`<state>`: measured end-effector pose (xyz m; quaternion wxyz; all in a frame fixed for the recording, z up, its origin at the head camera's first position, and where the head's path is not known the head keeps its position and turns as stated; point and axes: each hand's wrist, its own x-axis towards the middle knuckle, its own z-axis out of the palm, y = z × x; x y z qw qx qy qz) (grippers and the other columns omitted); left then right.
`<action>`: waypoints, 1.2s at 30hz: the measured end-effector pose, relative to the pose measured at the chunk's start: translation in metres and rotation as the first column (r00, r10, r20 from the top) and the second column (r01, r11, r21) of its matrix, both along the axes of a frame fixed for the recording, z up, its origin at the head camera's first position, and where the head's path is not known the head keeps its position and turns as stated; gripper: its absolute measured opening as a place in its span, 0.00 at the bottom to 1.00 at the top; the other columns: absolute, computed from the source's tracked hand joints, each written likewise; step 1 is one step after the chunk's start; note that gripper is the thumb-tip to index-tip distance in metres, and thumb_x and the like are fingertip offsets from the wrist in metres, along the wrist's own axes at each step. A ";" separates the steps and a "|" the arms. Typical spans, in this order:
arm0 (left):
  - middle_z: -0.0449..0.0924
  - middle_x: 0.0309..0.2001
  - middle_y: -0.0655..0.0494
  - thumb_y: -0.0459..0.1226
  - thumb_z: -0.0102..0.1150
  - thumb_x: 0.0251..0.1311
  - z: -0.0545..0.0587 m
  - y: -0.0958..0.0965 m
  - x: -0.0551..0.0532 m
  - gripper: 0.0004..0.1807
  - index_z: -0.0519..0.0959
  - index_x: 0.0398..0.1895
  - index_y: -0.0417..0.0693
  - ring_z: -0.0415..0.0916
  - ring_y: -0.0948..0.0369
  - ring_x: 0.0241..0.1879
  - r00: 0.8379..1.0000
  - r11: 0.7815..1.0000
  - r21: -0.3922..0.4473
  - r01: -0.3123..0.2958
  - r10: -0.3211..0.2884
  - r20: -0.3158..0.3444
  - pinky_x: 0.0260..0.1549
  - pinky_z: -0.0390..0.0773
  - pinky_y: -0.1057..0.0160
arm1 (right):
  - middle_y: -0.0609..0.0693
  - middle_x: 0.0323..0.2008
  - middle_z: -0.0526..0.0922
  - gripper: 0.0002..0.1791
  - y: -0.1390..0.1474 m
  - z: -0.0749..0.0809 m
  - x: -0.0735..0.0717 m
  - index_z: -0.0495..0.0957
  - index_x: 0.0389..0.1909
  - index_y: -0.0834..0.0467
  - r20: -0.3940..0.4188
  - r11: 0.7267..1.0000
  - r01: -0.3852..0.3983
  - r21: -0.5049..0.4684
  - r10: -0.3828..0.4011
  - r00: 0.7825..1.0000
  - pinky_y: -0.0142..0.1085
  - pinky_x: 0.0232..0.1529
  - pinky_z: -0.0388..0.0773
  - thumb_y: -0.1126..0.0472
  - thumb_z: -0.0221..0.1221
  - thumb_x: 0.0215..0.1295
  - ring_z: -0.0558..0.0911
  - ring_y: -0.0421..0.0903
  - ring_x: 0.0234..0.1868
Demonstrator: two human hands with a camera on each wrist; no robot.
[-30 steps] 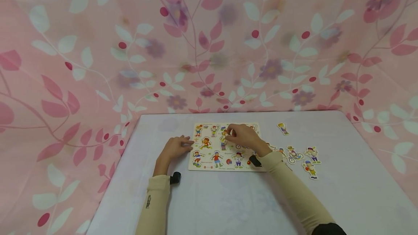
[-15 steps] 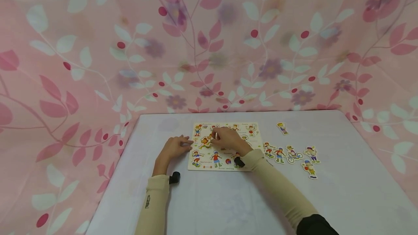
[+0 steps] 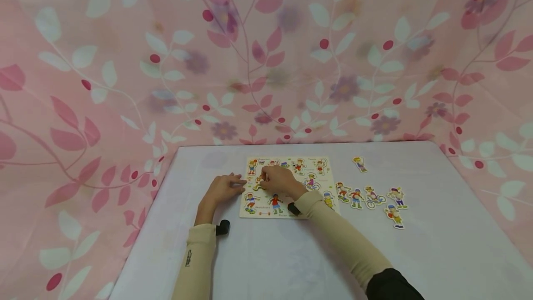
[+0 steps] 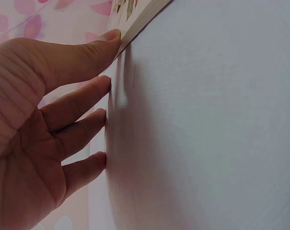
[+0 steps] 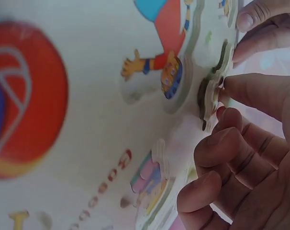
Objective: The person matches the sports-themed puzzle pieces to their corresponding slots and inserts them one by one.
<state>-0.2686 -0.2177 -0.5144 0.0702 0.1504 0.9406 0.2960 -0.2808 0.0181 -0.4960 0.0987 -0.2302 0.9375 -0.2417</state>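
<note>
A pale puzzle board (image 3: 270, 217) printed with children playing sports lies on the white table. Over the middle of its left side, my right hand (image 3: 281, 181) pinches a flat puzzle piece (image 3: 257, 184) between thumb and fingertips. The right wrist view shows that puzzle piece (image 5: 209, 100) edge-on and tilted, close over the board; its picture is mostly hidden by the fingers. My left hand (image 3: 223, 187) rests at the board's left edge with fingers loosely extended. In the left wrist view, the thumb of my left hand (image 4: 63, 62) touches the board's edge (image 4: 140, 25).
Several figure-shaped puzzle pieces lie right of the board, among them a cyclist piece (image 3: 374, 197) and a ball-player piece (image 3: 393, 216). One piece (image 3: 360, 164) lies apart, farther back. A pink floral cloth (image 3: 266, 59) hangs behind the table's far edge.
My right hand has moved left across the board with the puzzle piece, from its upper middle to the figure at the left. My left hand has stayed at the board's edge.
</note>
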 end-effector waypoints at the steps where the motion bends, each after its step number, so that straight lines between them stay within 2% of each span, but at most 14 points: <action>1: 0.77 0.60 0.50 0.41 0.70 0.58 0.000 0.000 0.000 0.15 0.87 0.48 0.53 0.65 0.46 0.68 1.000 1.000 0.000 -0.001 0.001 0.003 0.67 0.58 0.44 | 0.43 0.22 0.75 0.08 -0.001 -0.001 0.000 0.75 0.32 0.51 0.006 1.000 0.006 0.007 -0.006 1.000 0.34 0.21 0.67 0.53 0.62 0.66 0.72 0.41 0.22; 13: 0.77 0.60 0.51 0.41 0.70 0.58 0.002 0.001 0.001 0.15 0.87 0.49 0.53 0.65 0.46 0.67 1.000 1.000 -0.010 0.000 0.000 0.001 0.67 0.58 0.44 | 0.43 0.25 0.74 0.07 -0.004 -0.007 -0.003 0.75 0.31 0.50 -0.005 0.997 0.010 0.075 -0.010 1.000 0.35 0.23 0.69 0.54 0.62 0.64 0.73 0.42 0.25; 22: 0.77 0.60 0.51 0.41 0.70 0.58 0.001 0.001 0.001 0.15 0.87 0.49 0.53 0.65 0.46 0.68 1.000 1.000 -0.007 0.002 -0.002 0.001 0.67 0.58 0.44 | 0.45 0.25 0.75 0.08 -0.006 -0.005 0.000 0.75 0.32 0.52 0.018 0.997 0.014 0.071 -0.015 1.000 0.35 0.25 0.68 0.54 0.61 0.65 0.73 0.42 0.26; 31: 0.77 0.60 0.51 0.42 0.70 0.58 0.000 0.001 0.000 0.15 0.87 0.49 0.54 0.65 0.47 0.68 1.000 1.000 -0.010 -0.010 0.010 0.013 0.68 0.58 0.45 | 0.44 0.25 0.75 0.07 -0.003 0.002 0.005 0.77 0.37 0.51 -0.009 0.997 0.016 0.071 -0.015 1.000 0.35 0.24 0.70 0.53 0.60 0.67 0.73 0.42 0.26; 36: 0.77 0.60 0.51 0.42 0.70 0.58 0.000 0.000 0.000 0.15 0.87 0.49 0.54 0.64 0.47 0.68 1.000 1.000 -0.010 -0.014 0.015 0.011 0.67 0.58 0.45 | 0.43 0.25 0.75 0.08 -0.002 0.009 0.012 0.78 0.42 0.51 -0.039 0.997 0.007 0.078 -0.004 0.999 0.34 0.25 0.70 0.52 0.59 0.68 0.73 0.41 0.26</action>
